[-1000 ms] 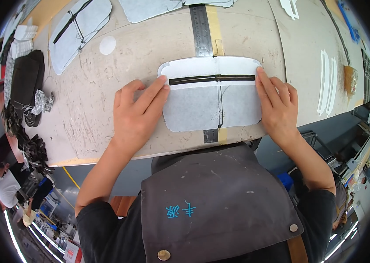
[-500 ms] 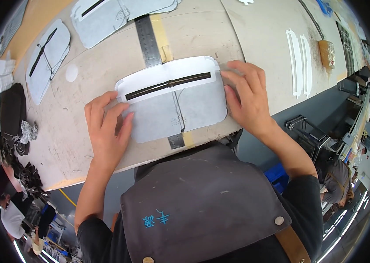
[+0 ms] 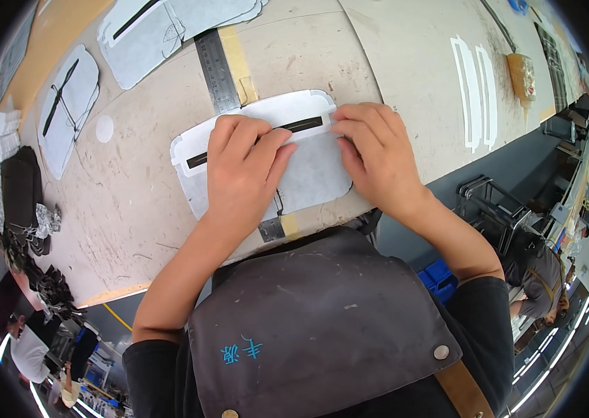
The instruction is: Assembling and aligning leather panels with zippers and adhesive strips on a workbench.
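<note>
A pale grey-white panel (image 3: 315, 171) lies before me near the table's front edge. It has a white upper band and a long dark zipper strip (image 3: 307, 125) across it. Over the middle of the strip, my left hand (image 3: 242, 157) has thumb and forefinger close together; what is between them is hidden. My right hand (image 3: 383, 153) is at the panel's right edge, its fingers bent and bunched by the strip's right end, with the thumb curled in below them. A dark cord (image 3: 279, 202) shows under my left hand.
A steel ruler (image 3: 216, 73) and yellow tape (image 3: 239, 63) run under the panel. More zippered panels (image 3: 134, 59) lie at far left, with a smaller one (image 3: 64, 118) nearer. White strips (image 3: 472, 97) and an amber bottle (image 3: 521, 76) are at right. Dark fabric pieces (image 3: 23, 181) hang at left.
My left hand has moved right, from the panel's left edge onto the zipper strip's middle. My right hand's fingers have drawn in onto the right edge.
</note>
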A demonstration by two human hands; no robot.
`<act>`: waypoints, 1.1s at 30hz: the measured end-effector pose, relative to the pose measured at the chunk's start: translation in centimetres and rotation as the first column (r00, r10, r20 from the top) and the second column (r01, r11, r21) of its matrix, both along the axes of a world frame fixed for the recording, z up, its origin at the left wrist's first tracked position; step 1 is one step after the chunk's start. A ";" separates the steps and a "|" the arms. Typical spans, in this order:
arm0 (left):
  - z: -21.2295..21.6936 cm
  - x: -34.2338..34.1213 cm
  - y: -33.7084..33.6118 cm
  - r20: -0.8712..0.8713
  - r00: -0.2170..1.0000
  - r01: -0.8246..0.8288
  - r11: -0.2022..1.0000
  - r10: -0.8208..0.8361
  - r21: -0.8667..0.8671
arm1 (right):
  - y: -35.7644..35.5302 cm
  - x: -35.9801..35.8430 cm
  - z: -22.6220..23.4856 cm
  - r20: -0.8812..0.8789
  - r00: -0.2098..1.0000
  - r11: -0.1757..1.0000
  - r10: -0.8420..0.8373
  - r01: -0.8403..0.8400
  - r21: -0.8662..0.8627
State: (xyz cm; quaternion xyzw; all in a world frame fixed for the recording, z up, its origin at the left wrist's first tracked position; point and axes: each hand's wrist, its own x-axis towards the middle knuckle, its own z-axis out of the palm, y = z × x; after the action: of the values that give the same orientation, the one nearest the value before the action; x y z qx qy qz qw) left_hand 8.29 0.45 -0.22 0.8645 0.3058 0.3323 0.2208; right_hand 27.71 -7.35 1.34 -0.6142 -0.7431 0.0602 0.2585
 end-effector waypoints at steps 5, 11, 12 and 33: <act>-0.6 0.5 0.0 0.020 1.000 -0.007 1.000 0.007 -0.020 | 0.3 0.1 0.1 -0.192 0.981 1.000 -0.003 0.002 -0.004; -1.0 0.5 0.1 0.039 0.999 0.003 1.000 -0.002 -0.019 | 0.4 -0.4 -0.6 -0.241 0.970 0.999 0.034 -0.039 -0.016; -1.0 0.5 0.1 0.048 0.999 0.007 1.000 -0.005 -0.027 | 0.4 -0.4 -0.5 -0.241 0.970 0.999 0.036 -0.041 -0.016; 0.4 -7.6 0.2 -0.044 0.977 -0.215 0.964 0.210 -0.160 | 1.9 -4.4 0.2 -0.323 0.943 0.994 0.083 -0.103 -0.043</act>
State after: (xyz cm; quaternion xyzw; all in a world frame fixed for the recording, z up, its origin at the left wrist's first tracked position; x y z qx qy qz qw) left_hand 0.73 0.68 0.15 0.8099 0.4259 0.3163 0.2500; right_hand 23.28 -5.45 1.51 -0.5678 -0.7173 0.1934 0.3545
